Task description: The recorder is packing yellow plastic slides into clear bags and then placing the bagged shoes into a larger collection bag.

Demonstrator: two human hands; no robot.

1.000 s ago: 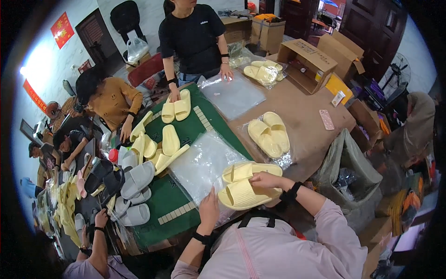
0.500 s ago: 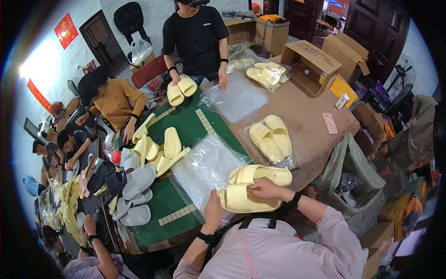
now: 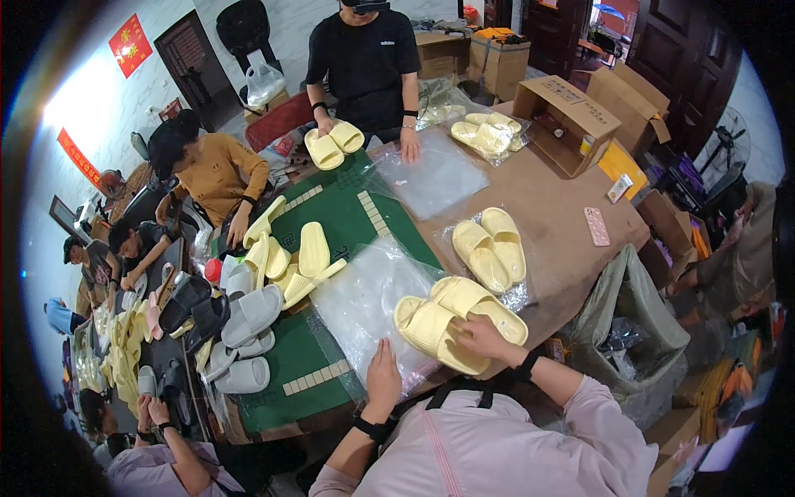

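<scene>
My right hand [image 3: 485, 339] grips a pair of pale yellow slide slippers [image 3: 425, 328] near the table's front edge, its fingers closed around the inner edges of both. The ribbed straps point left, toward the clear plastic bags [image 3: 364, 296] lying flat in front of me. On the near edge of these bags rests my left hand [image 3: 383, 379], fingers straight and holding nothing. Just beyond the held pair lies another yellow pair [image 3: 490, 248] in a clear bag.
Loose yellow slippers [image 3: 313, 250] and grey slippers [image 3: 251, 316] crowd the table's left side. Across the table, a co-worker [image 3: 364, 66] holds yellow slippers beside flat bags [image 3: 435, 174]. A phone [image 3: 596, 226] and a carton [image 3: 563, 124] are at right; a lined bin [image 3: 625, 319] stands beside the table.
The held slippers have turned so their heel ends swing toward me on the right. My left hand has straightened its fingers on the bags, apart from the slippers.
</scene>
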